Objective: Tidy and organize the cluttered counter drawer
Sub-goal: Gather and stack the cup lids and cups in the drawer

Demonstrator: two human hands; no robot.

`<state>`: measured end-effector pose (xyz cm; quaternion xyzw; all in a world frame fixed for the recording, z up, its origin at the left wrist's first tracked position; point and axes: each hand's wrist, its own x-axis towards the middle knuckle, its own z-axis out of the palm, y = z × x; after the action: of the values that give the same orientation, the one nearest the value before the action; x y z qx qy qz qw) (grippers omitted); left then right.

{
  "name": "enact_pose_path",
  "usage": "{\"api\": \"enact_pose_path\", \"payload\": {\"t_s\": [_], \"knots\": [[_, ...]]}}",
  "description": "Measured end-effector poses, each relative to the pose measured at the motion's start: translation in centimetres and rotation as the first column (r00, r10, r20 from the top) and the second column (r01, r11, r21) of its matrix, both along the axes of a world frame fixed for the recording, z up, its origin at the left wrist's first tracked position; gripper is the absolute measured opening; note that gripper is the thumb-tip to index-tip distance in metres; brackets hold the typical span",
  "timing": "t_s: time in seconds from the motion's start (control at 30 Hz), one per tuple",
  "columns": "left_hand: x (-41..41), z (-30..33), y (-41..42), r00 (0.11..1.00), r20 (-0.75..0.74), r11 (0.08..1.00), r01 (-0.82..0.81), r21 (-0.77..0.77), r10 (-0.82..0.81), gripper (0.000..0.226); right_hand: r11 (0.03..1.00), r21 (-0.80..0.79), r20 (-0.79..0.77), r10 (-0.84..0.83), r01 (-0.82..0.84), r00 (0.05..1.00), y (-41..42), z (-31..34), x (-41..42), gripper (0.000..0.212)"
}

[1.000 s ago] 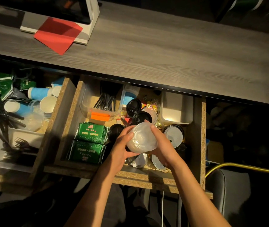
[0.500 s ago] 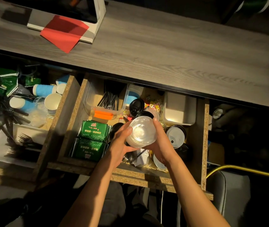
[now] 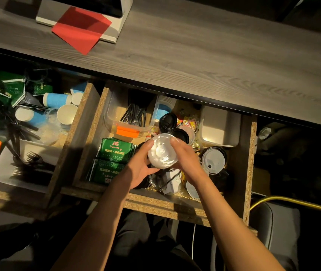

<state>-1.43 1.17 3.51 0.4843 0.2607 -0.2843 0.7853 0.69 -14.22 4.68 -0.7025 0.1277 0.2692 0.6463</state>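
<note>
The drawer [image 3: 250,173] is standing pulled out under the counter [image 3: 194,61], and I am looking straight down into it while both hands are working above its middle. I am holding a clear plastic lid [image 3: 162,152] between them: the left hand [image 3: 139,169] is curling its fingers and thumb round the lid's left rim, and the right hand [image 3: 187,159] is curling round its right rim, so both are clamped on it, lifted just above the clutter. Judging from how things lie, the tidying is only partly along. Toward the drawer's back left corner a clear tub [image 3: 130,118] is already holding the black straws, with an orange tag on its front wall, and green packets [image 3: 114,151] are lying stacked by the left wall. At the back right corner a white tray [image 3: 221,126] is sitting with nothing visible inside. The middle and front are still looking messy: black lids [image 3: 168,121] are lying loose behind my hands, a white lid [image 3: 213,160] is lying to the right, and wrappers and bits I cannot make out are heaped by the front edge. I am guessing the lids are being gathered into a stack next.
</note>
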Motion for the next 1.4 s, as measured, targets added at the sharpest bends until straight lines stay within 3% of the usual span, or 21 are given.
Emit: {"api": "enact_pose_path", "payload": {"t_s": [0.07,0.17,0.23,0.33,0.43,0.5,0.6,0.7,0.8,0.87,0.93,1.0,1.07,1.23,1.4], "knots": [[0.0,0.1,0.0,1.0,0.028,0.999,0.011,0.047,-0.013,0.052,0.999,0.036,0.008,0.026,-0.026,1.0,0.5,-0.3,-0.4,0.056],[-0.2,0.1,0.3,0.997,0.073,0.992,0.015,0.122,-0.024,0.04,0.975,0.215,-0.164,-0.02,0.056,0.986,0.7,-1.0,-0.7,0.071],[-0.5,0.3,0.6,0.995,0.084,0.99,0.031,0.14,-0.044,0.032,0.971,0.229,-0.222,-0.016,0.068,0.975,0.9,-1.4,-0.8,0.078],[-1.0,0.6,0.9,0.997,0.082,0.988,-0.008,0.156,-0.005,0.016,0.992,0.102,-0.158,-0.061,0.077,0.986,1.8,-1.7,-0.7,0.061],[-1.4,0.6,1.3,0.994,0.096,0.986,-0.07,0.151,0.055,0.021,0.995,0.057,-0.094,-0.08,0.085,0.992,2.5,-1.9,-0.4,0.044],[-1.4,0.3,1.8,0.993,0.067,0.991,-0.101,0.086,0.095,0.02,0.992,0.081,-0.107,-0.084,0.093,0.991,2.9,-1.8,-0.2,0.041],[-1.6,-0.2,2.7,0.997,0.05,0.998,-0.061,0.015,0.06,0.038,0.978,0.142,-0.22,-0.121,0.154,0.968,3.9,-1.7,-0.2,0.046],[-1.9,-0.1,3.5,0.996,0.084,0.993,-0.052,0.109,0.043,0.036,0.961,0.254,-0.298,-0.033,0.113,0.954,4.4,-2.2,-0.8,0.05],[-2.1,0.1,4.5,0.985,0.044,0.975,-0.173,0.141,0.168,0.043,0.928,0.335,-0.35,-0.038,0.162,0.936,3.9,-2.3,-0.9,0.054],[-2.1,-0.2,5.8,0.957,0.039,0.938,-0.29,0.192,0.288,0.044,0.941,0.225,-0.305,-0.178,0.253,0.936,3.2,-2.8,-0.4,0.049],[-2.2,-0.7,7.2,0.922,0.034,0.898,-0.383,0.217,0.385,0.039,0.962,0.007,-0.167,-0.268,0.273,0.949,2.6,-3.7,0.2,0.034],[-2.1,-0.9,8.1,0.89,-0.02,0.877,-0.445,0.181,0.456,0.037,0.978,-0.141,-0.057,-0.163,0.154,0.985,2.6,-4.8,0.1,0.022],[-1.9,-0.9,8.1,0.892,-0.022,0.877,-0.438,0.196,0.451,0.035,0.973,-0.226,-0.047,0.042,-0.052,0.998,3.4,-5.7,-0.4,0.029],[-1.4,-1.3,7.4,0.897,-0.016,0.869,-0.422,0.258,0.441,0.036,0.821,-0.421,-0.102,0.379,-0.385,0.92,5.1,-7.8,-0.5,0.06],[-1.4,-1.9,7.6,0.913,-0.019,0.876,-0.386,0.29,0.409,0.031,0.349,-0.744,-0.206,0.691,-0.57,0.693,5.6,-9.6,-1.6,0.072]]}}
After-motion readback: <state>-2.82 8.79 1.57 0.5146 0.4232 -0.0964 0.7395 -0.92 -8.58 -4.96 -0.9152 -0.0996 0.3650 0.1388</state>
